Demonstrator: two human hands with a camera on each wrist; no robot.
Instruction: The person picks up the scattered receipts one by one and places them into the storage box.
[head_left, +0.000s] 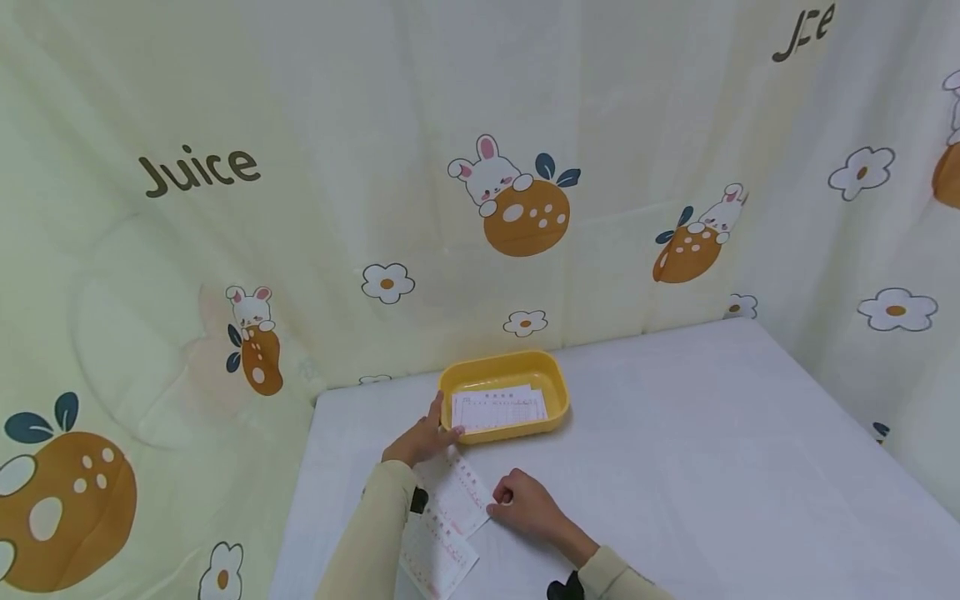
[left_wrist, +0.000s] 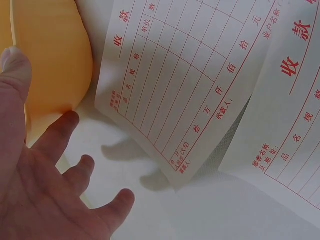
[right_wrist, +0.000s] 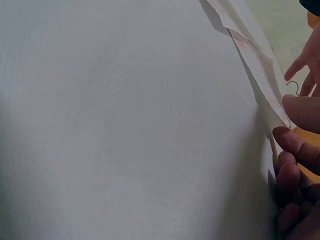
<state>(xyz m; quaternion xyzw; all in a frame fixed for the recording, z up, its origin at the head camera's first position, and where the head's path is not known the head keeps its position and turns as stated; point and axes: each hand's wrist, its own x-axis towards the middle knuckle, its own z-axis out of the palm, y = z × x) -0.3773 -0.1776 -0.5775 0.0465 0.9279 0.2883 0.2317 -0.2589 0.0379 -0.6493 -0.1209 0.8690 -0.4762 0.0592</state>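
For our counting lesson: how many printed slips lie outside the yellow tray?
2: the upper slip near the yellow tray, the lower slip farther from it. Others may be hidden.

Pale cream long sleeves [head_left: 372, 525]; small black attachments [head_left: 419, 500] beside cuffs [head_left: 604, 572].

Pale printed cloth surrounds a white tabletop.
We face a hanging cloth [head_left: 330, 167] of cream and soft yellow, its shallow folds running downward, with a greyer stretch of cloth [head_left: 810, 250] turning along our right. Across it we see rabbits leaning over orange fruit [head_left: 528, 221] with dark blue leaves, white flowers [head_left: 387, 284] with orange centres, and dark "Juice" lettering [head_left: 197, 171], repeated at upper right where a fold breaks the word. A larger fruit print [head_left: 90, 500] fills the lower left, near a faint pale ring with pinkish patches [head_left: 213, 362]. Below, the white table [head_left: 675, 442] runs back to the cloth under soft, muted light.
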